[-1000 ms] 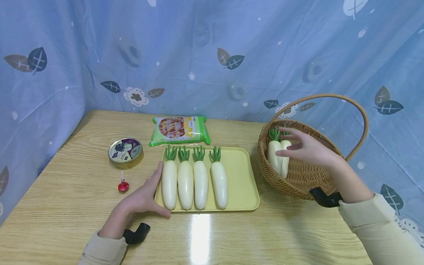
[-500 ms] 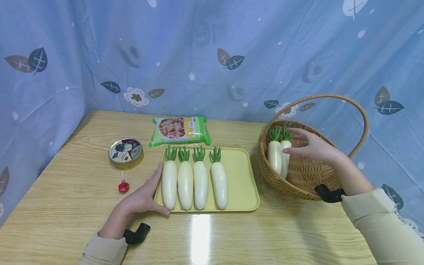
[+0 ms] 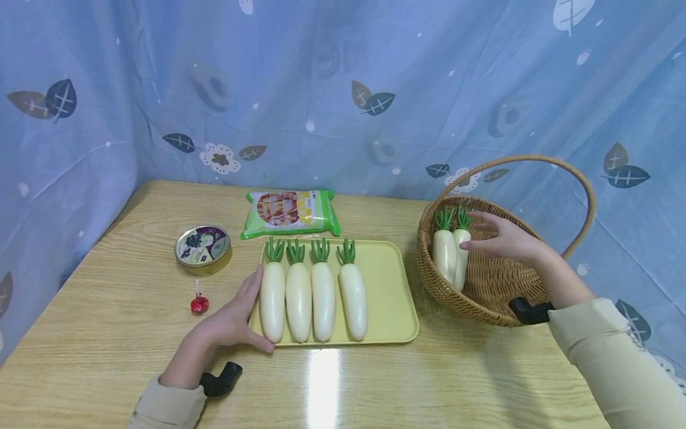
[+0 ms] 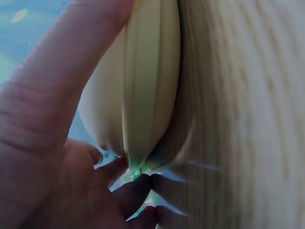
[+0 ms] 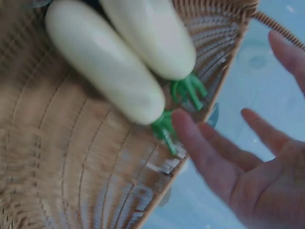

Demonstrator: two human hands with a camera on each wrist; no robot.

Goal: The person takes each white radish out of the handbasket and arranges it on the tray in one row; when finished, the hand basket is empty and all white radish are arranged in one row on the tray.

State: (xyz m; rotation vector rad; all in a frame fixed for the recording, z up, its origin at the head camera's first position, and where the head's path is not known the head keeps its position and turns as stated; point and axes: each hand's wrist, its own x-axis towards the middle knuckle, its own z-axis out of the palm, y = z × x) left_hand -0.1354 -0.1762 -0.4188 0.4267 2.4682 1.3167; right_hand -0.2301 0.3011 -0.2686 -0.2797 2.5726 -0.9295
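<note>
My left hand (image 3: 236,316) lies at the near left corner of the yellow tray (image 3: 387,298), fingers extended along its left side and thumb at its front edge. Several white radishes (image 3: 324,301) with green tops lie side by side in the tray. Over the wicker basket (image 3: 498,292), my right hand (image 3: 506,241) is held with fingers spread and nothing in its grasp. Two more radishes (image 3: 443,253) lie against the basket's left wall. In the right wrist view, a fingertip overlaps the green top (image 5: 164,129) of one radish (image 5: 107,62).
Behind the tray lies a green-edged food packet (image 3: 292,213). A round tin (image 3: 203,249) and a red wrapped lollipop (image 3: 199,304) are to the left on the wooden table (image 3: 107,333). The basket's tall handle (image 3: 536,158) arches above it; a blue patterned curtain (image 3: 321,89) hangs behind.
My right hand has drawn back slightly to the right from the radishes in the basket, showing more of them. My left hand has stayed at the tray's corner.
</note>
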